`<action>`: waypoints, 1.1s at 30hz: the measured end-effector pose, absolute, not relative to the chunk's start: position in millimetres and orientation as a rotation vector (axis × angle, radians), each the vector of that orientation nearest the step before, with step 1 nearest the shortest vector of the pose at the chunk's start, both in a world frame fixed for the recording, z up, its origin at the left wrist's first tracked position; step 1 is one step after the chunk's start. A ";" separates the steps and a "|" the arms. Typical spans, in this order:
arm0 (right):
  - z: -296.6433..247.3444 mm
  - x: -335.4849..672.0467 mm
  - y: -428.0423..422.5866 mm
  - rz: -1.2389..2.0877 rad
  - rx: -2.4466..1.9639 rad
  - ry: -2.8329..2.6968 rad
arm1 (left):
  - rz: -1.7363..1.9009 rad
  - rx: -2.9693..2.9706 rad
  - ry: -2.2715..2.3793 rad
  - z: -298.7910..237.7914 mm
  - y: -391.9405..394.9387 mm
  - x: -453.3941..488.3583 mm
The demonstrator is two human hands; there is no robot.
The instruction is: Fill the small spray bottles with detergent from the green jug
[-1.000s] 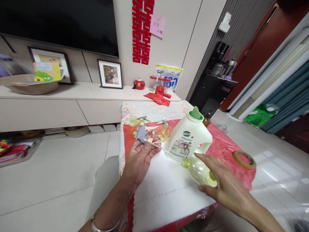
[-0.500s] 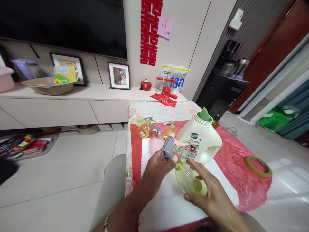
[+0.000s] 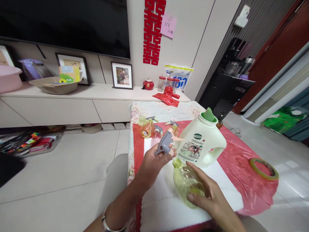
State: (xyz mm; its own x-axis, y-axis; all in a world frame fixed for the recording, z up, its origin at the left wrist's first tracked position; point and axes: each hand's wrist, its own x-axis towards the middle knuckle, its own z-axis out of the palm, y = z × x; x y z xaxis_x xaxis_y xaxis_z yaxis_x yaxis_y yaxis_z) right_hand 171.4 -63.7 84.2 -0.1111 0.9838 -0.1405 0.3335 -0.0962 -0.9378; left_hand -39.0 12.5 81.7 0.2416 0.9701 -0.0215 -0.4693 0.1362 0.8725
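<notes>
My left hand (image 3: 156, 161) grips a grey and pink trigger spray head (image 3: 166, 141). Just below it is the open threaded neck of a clear yellow-green bottle (image 3: 182, 178), and a thin tube runs from the spray head toward that neck. Tilted to the left, the bottle is held by my right hand (image 3: 207, 190), thumb and fingers wrapped around its body. Behind both hands stands a large pale green jug (image 3: 202, 138) with a green spout. A pink bottle (image 3: 156, 138) is partly hidden behind my left hand, beside an amber bottle (image 3: 146, 129).
The table has a white cloth (image 3: 159, 209) over red plastic sheeting (image 3: 253, 190). A tape roll (image 3: 263, 169) lies at the right. Grey spray heads (image 3: 152, 118) rest at the back. A cabinet (image 3: 96, 91) with jars and frames runs along the wall.
The spray head and the bottle neck have moved apart slightly, showing the tube and threads between them. The bottle has shifted down and stands more upright. The view has turned a little left.
</notes>
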 end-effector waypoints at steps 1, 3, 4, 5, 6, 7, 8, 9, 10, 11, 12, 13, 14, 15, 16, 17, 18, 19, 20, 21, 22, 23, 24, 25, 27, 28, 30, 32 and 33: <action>83.0 170.9 -63.8 1.207 -1.480 -1.482 | 1.172 0.907 0.722 82.1 13.1 -40.4; 80.3 169.4 -63.9 1.159 -1.477 -1.471 | 1.130 0.962 0.741 83.3 13.2 -42.9; 79.0 168.5 -64.0 1.135 -1.477 -1.480 | 1.102 0.987 0.745 84.1 12.9 -43.7; 78.0 167.5 -64.0 1.112 -1.479 -1.493 | 1.077 1.006 0.743 85.0 12.5 -44.4; 77.4 166.4 -64.0 1.097 -1.478 -1.508 | 1.056 1.018 0.738 85.8 12.1 -44.7; 77.0 165.4 -64.0 1.088 -1.475 -1.522 | 1.038 1.026 0.730 86.6 11.8 -44.9; 76.8 164.4 -64.0 1.082 -1.470 -1.534 | 1.023 1.032 0.723 87.4 11.5 -44.9; 76.5 163.6 -63.9 1.076 -1.468 -1.541 | 1.009 1.038 0.716 88.1 11.3 -44.8; 75.9 163.0 -63.9 1.071 -1.467 -1.544 | 0.998 1.045 0.713 88.9 11.1 -44.7; 74.9 162.6 -63.9 1.067 -1.464 -1.545 | 0.989 1.052 0.712 89.6 10.7 -44.6; 73.4 162.4 -64.0 1.060 -1.459 -1.540 | 0.981 1.059 0.710 90.3 10.2 -44.6; 71.6 162.3 -64.1 1.057 -1.449 -1.535 | 0.973 1.065 0.704 90.8 9.5 -44.6; 69.4 162.2 -64.4 1.058 -1.435 -1.530 | 0.965 1.066 0.695 91.1 8.7 -44.5; 67.2 162.0 -64.8 1.061 -1.418 -1.519 | 0.959 1.064 0.683 91.0 7.7 -44.3; 64.9 161.5 -65.3 1.064 -1.402 -1.500 | 0.956 1.059 0.671 90.6 6.7 -43.9; 62.9 160.7 -65.7 1.068 -1.388 -1.476 | 0.959 1.053 0.662 89.7 5.6 -43.1; 61.1 159.3 -66.0 1.074 -1.379 -1.447 | 0.969 1.044 0.657 88.5 4.4 -41.8; 59.6 157.4 -66.1 1.082 -1.369 -1.420 | 0.986 1.029 0.655 86.9 3.1 -40.0; 58.3 154.8 -65.9 1.094 -1.356 -1.396 | 1.007 1.010 0.652 85.0 1.8 -37.7; 57.3 151.6 -65.5 1.114 -1.336 -1.379 | 1.029 0.987 0.645 82.9 0.5 -34.9; 56.5 147.7 -65.0 1.138 -1.308 -1.364 | 1.052 0.963 0.634 80.6 -0.7 -31.8; 55.7 143.3 -64.3 1.160 -1.277 -1.350 | 1.077 0.937 0.625 78.4 -1.7 -28.7; 55.1 138.6 -63.7 1.171 -1.252 -1.339 | 1.101 0.915 0.624 76.5 -2.3 -25.8; 54.4 133.7 -63.2 1.169 -1.238 -1.335 | 1.126 0.901 0.636 75.2 -2.5 -23.4; 52.8 124.7 -62.7 1.148 -1.230 -1.347 | 1.178 0.896 0.704 74.9 -1.0 -20.8; 51.7 120.9 -62.6 1.137 -1.232 -1.362 | 1.197 0.902 0.748 76.3 0.8 -20.7; 48.9 115.4 -62.1 1.121 -1.247 -1.391 | 1.207 0.933 0.830 81.3 6.5 -22.5; 45.8 112.0 -60.2 1.078 -1.290 -1.424 | 1.192 0.983 0.912 87.6 14.5 -25.2; 44.3 110.6 -58.5 1.037 -1.321 -1.442 | 1.184 1.014 0.954 90.2 19.1 -26.5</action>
State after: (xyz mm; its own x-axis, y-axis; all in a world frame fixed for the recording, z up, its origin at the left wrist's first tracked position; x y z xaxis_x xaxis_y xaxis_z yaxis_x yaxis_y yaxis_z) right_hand 110.6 -58.5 44.3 -0.0295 0.9968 0.0744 0.2466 0.0794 -0.9659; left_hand -26.5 19.1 90.2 0.1320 0.9898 -0.0541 -0.2632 0.0876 0.9608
